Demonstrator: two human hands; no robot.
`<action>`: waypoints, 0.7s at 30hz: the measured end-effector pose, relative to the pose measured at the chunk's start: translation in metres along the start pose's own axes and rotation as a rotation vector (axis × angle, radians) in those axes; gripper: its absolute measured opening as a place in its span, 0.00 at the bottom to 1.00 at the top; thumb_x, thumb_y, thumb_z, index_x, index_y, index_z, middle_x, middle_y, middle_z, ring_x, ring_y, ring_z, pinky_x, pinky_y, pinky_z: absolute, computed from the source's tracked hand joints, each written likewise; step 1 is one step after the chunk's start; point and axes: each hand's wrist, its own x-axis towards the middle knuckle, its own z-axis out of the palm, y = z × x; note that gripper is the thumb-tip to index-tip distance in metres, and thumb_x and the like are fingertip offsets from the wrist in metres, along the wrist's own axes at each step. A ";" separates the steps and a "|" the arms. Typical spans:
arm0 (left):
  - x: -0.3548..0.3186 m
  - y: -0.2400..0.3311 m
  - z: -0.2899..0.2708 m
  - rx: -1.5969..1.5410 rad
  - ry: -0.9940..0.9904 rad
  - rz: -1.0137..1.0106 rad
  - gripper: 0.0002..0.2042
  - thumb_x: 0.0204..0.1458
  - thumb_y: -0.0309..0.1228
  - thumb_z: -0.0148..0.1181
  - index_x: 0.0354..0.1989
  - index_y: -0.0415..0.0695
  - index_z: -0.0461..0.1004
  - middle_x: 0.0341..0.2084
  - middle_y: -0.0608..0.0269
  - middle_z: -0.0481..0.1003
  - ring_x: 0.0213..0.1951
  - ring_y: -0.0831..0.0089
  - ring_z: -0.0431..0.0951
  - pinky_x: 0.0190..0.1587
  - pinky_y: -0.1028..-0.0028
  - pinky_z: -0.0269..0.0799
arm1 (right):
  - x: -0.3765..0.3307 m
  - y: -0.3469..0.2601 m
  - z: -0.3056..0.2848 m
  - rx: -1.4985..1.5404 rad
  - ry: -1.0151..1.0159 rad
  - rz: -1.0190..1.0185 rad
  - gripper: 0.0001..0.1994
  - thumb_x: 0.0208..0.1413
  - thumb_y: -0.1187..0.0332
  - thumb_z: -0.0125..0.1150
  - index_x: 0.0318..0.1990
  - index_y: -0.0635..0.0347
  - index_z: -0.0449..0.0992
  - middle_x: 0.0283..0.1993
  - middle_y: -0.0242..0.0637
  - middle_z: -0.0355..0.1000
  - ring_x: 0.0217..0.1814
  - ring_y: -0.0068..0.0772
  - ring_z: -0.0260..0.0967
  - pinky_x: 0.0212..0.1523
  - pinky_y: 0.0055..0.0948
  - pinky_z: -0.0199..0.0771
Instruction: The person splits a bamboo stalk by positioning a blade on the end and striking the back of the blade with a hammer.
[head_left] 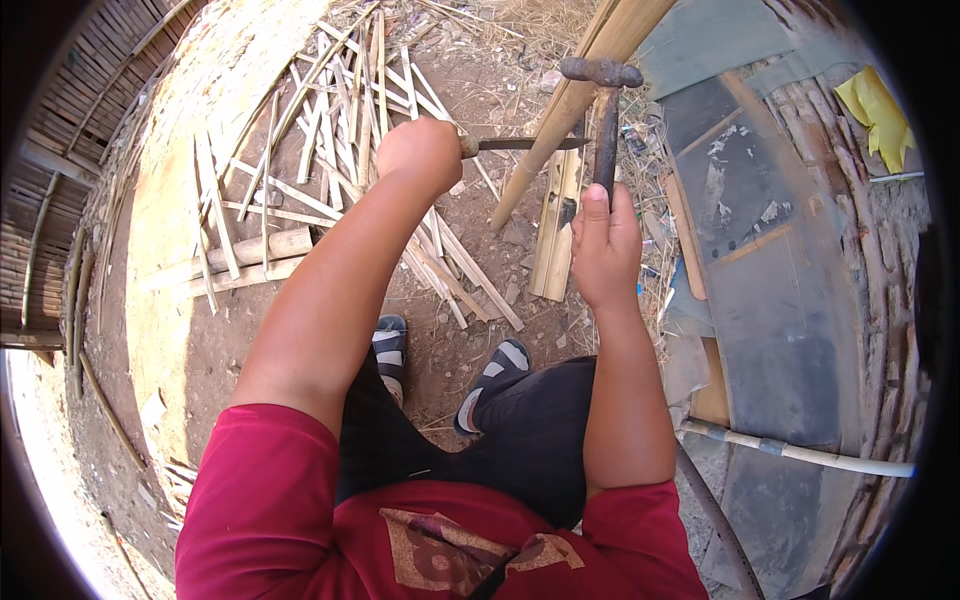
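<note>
The left hand point(420, 150) is fisted tight around the handle of a dark, flat-bladed metal knife point(525, 144), whose blade runs out toward three o'clock and meets the long, pale round bamboo pole point(565, 110); the blade's edge appears set into or against the pole, though the exact contact is too small to tell. The pole's long axis slants from about seven o'clock up to one o'clock, crossing the blade nearly square. The right hand point(603, 245) is clamped, thumb laid upward, on the dark shaft of a rusty iron-headed hammer point(603, 90), held upright with its head at twelve o'clock from the fingers, just above the blade's tip and the pole. The right hand sits nearer the pole's lower stretch. Split bamboo strips point(330, 130) lie scattered over the bare earth at ten o'clock.
</note>
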 end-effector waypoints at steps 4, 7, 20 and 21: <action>0.004 0.004 -0.001 -0.009 0.027 0.023 0.12 0.55 0.29 0.62 0.46 0.45 0.85 0.44 0.55 0.84 0.48 0.59 0.85 0.48 0.63 0.82 | -0.005 0.023 0.018 -0.238 -0.064 -0.040 0.17 0.72 0.55 0.50 0.42 0.61 0.72 0.26 0.49 0.73 0.29 0.55 0.75 0.34 0.47 0.71; 0.002 -0.008 0.009 -0.010 0.054 -0.007 0.12 0.55 0.29 0.61 0.46 0.44 0.85 0.43 0.55 0.84 0.47 0.60 0.86 0.48 0.63 0.82 | -0.002 0.016 0.017 -0.252 -0.155 0.031 0.17 0.72 0.54 0.51 0.42 0.62 0.71 0.27 0.51 0.74 0.31 0.58 0.75 0.34 0.49 0.71; 0.000 -0.013 0.027 -0.068 0.167 0.041 0.15 0.53 0.38 0.63 0.46 0.45 0.83 0.40 0.52 0.84 0.43 0.55 0.85 0.47 0.59 0.82 | 0.001 0.004 -0.060 0.160 -0.329 0.189 0.17 0.73 0.51 0.51 0.42 0.57 0.70 0.22 0.24 0.61 0.18 0.14 0.56 0.18 0.19 0.54; 0.000 -0.016 0.026 -0.075 0.123 0.032 0.15 0.53 0.38 0.63 0.46 0.45 0.83 0.40 0.52 0.84 0.43 0.55 0.85 0.47 0.59 0.82 | -0.001 -0.016 -0.086 0.209 -0.353 0.264 0.17 0.73 0.50 0.50 0.42 0.56 0.70 0.21 0.23 0.59 0.17 0.13 0.54 0.16 0.17 0.53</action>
